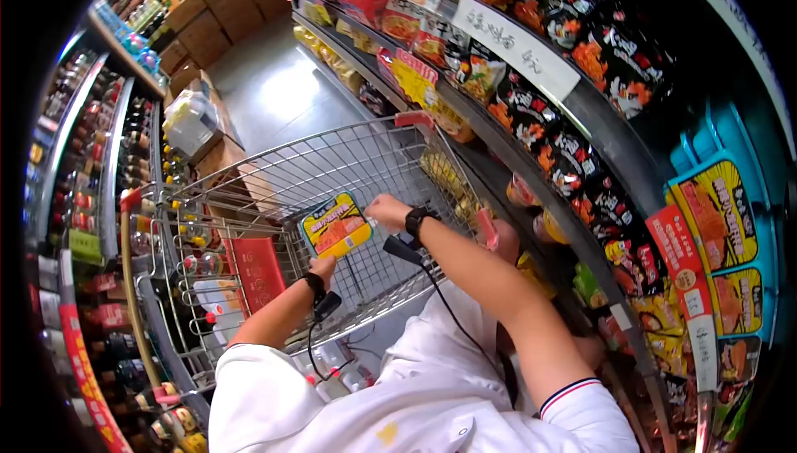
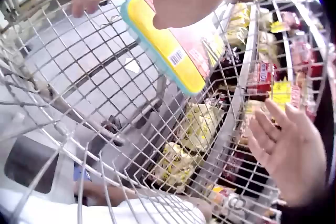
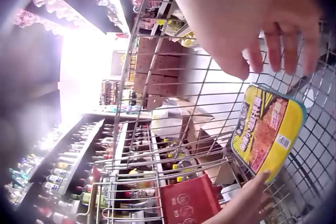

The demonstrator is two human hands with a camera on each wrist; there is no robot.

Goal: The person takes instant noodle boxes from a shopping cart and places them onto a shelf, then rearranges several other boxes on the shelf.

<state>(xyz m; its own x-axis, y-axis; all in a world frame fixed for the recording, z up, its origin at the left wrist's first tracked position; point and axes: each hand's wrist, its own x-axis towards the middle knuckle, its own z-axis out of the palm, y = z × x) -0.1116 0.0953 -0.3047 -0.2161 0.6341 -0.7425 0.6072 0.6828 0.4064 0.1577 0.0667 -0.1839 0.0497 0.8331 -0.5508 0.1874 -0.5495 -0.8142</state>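
Observation:
My left hand (image 1: 323,267) grips a flat tray-shaped food package (image 1: 338,229) at its near edge, the thumb on top. The package has a yellow and black printed lid with a food picture and a teal tray below. It is held over the shopping cart's wire basket (image 1: 274,158). A barcode shows on the yellow strip of the lid in the right wrist view. My right hand (image 3: 268,29) hovers just beyond the package, fingers loosely bent and apart from it, holding nothing. In the left wrist view, the right palm (image 2: 291,155) faces up beside the basket's side wires.
Shelves of bagged instant noodles (image 1: 531,129) line the right side, with more teal-tray packages (image 1: 722,220) at far right. Bottles (image 1: 137,162) fill the left shelves. A red panel (image 1: 256,274) hangs at the cart's left end. Cardboard boxes (image 1: 203,29) stand up the aisle.

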